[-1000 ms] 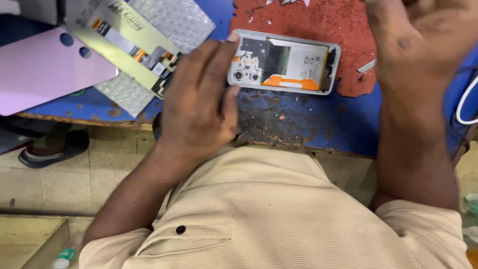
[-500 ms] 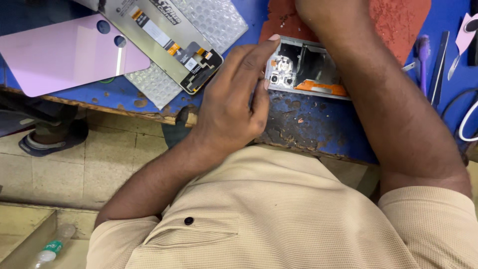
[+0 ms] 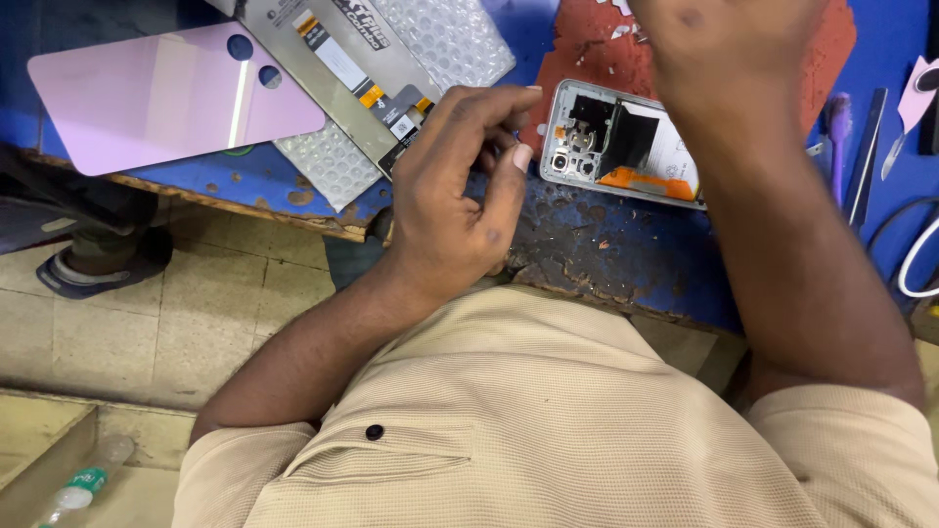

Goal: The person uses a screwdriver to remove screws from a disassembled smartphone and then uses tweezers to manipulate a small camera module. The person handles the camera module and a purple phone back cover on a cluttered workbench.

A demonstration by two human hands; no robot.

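Observation:
An opened phone (image 3: 626,147) with its back off lies on a red mat (image 3: 587,49), showing camera modules, a black part and an orange strip. My left hand (image 3: 460,186) rests on the bench edge just left of the phone. Its fingers are curled, the thumb tip sits close to the phone's left end, and nothing shows between the fingers. My right hand (image 3: 724,34) hovers above the phone's far side, cut by the top edge and blurred. My right forearm (image 3: 792,244) crosses over the phone's right end and hides it.
A pink back cover (image 3: 166,98) lies at the left on the blue bench (image 3: 626,264). A replacement screen panel (image 3: 342,68) rests on bubble wrap (image 3: 440,34). Metal pry tools (image 3: 866,156) and a white cable (image 3: 915,259) lie at the right. A plastic bottle (image 3: 83,484) and a shoe (image 3: 88,269) are on the floor.
My left hand has come off the phone's left end, uncovering the camera area. My right hand has lifted toward the top edge.

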